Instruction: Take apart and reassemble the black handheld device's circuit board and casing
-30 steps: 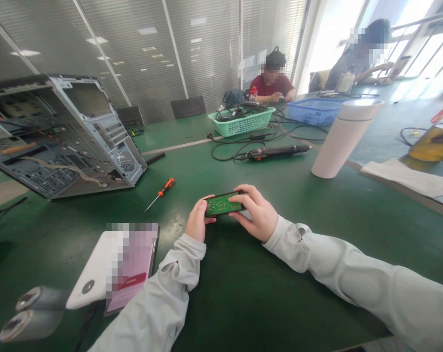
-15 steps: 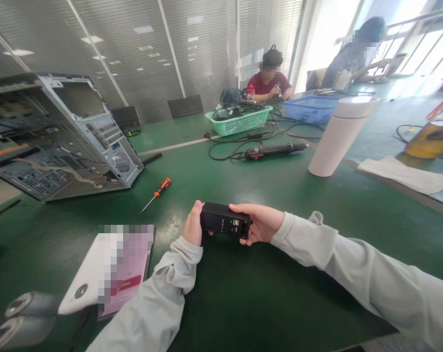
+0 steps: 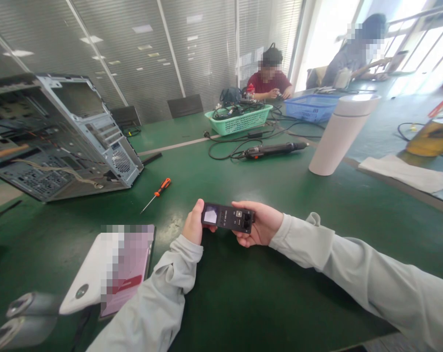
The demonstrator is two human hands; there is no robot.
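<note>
Held between both hands above the green table is a small black device [image 3: 228,218], with ports on its right part and a bright reflection on the dark panel at its left. My left hand [image 3: 194,223] grips its left end, thumb along the edge. At the right end, my right hand [image 3: 260,223] has its thumb on top and fingers curled beneath. An orange and black screwdriver [image 3: 162,187] lies on the table to the left of the hands. Near my left forearm rest a white object [image 3: 87,278] and a pink booklet [image 3: 133,288].
An open computer case [image 3: 93,142] stands at the left. Farther back are a green basket [image 3: 239,121] of cables, a blue basket [image 3: 309,108], a black electric screwdriver [image 3: 272,150] and a pale tumbler [image 3: 338,139]. Two people sit across the table. Silver rolls [image 3: 27,322] lie front left.
The black device has tilted so its face shows more, and its left panel now looks bright. My right hand's fingers have shifted slightly under it.
</note>
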